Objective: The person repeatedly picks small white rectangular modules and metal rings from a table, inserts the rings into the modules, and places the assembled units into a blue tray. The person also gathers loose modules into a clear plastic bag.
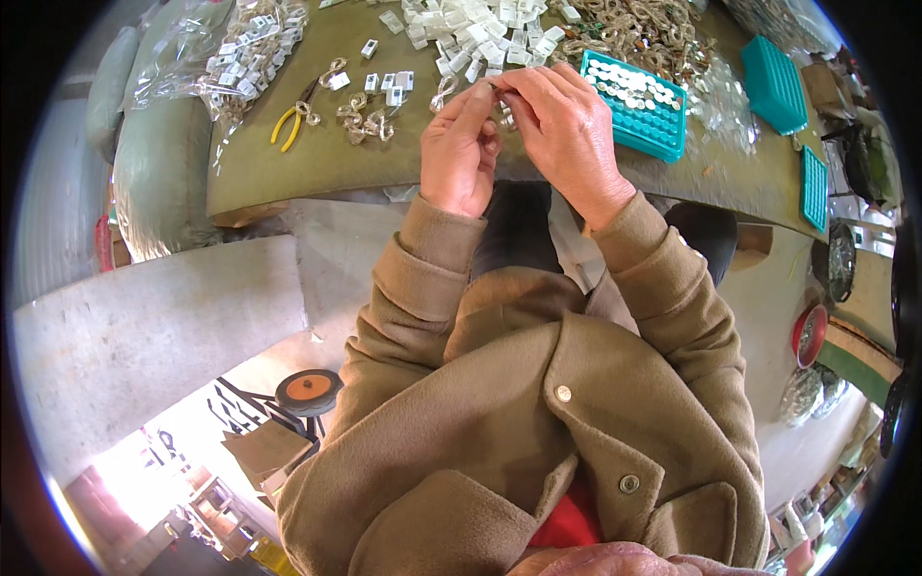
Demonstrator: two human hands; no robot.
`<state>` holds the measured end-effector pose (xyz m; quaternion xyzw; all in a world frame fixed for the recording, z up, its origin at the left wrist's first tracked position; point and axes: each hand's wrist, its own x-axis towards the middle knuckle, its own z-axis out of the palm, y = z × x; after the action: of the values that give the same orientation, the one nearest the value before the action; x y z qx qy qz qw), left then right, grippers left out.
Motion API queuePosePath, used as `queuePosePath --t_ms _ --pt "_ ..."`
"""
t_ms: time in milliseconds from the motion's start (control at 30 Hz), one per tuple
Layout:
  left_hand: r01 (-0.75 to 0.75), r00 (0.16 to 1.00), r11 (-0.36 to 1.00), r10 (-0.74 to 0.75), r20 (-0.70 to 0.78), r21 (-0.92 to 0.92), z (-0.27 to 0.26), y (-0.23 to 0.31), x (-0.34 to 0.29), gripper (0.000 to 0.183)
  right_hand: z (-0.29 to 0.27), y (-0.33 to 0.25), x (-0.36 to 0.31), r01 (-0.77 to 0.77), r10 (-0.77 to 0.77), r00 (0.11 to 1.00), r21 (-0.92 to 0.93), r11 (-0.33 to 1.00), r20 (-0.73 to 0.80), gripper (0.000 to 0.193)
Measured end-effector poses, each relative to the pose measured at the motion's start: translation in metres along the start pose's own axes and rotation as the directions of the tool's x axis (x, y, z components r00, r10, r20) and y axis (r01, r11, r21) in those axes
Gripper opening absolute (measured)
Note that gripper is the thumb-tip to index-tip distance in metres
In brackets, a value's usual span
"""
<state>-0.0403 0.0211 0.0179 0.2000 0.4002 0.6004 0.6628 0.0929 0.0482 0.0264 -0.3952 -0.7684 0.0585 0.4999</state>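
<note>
Above the table's near edge, my left hand (461, 152) and my right hand (569, 125) meet with thumbs and fingertips pinched together. Whatever they pinch is small and mostly covered by the fingers, so I cannot make it out. A clear coiled cord (444, 94) shows just beyond my left fingers. Closest to my right hand is a teal tray (657, 144) with round white pieces (629, 84) in part of its wells. Left of my hands lie small white plastic housings (394, 88), a few coiled cords (365, 122) and yellow-handled pliers (285, 130).
A heap of white plastic parts (480, 34) and a pile of coiled cords (643, 29) cover the far side. More teal trays (774, 84) stand at the right. Wrapped bundles (158, 173) line the left of the table (259, 178). A wheel (307, 389) shows behind at lower left.
</note>
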Motion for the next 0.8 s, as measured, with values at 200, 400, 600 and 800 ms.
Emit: queuePosePath --t_ms 200,400,600,800 --pt "0.085 0.957 0.996 -0.083 0.276 0.003 0.003 0.006 -0.003 0.027 -0.031 0.002 -0.002 -0.138 0.152 0.982 0.13 0.982 -0.108 0.013" --pt "0.318 0.852 0.945 -0.251 0.46 -0.074 0.004 -0.004 -0.006 0.019 -0.054 0.008 -0.015 -0.409 0.286 0.907 0.487 0.772 0.31 0.021" --pt "0.344 0.885 0.939 -0.314 0.345 -0.027 0.013 -0.014 -0.015 0.02 -0.068 0.013 -0.032 -0.562 0.39 0.826 0.658 0.502 0.408 0.015" --pt "0.33 0.882 0.925 -0.373 0.287 0.185 0.02 -0.011 -0.025 0.017 -0.074 0.012 -0.035 -0.507 0.453 0.842 0.716 0.479 0.293 0.017"
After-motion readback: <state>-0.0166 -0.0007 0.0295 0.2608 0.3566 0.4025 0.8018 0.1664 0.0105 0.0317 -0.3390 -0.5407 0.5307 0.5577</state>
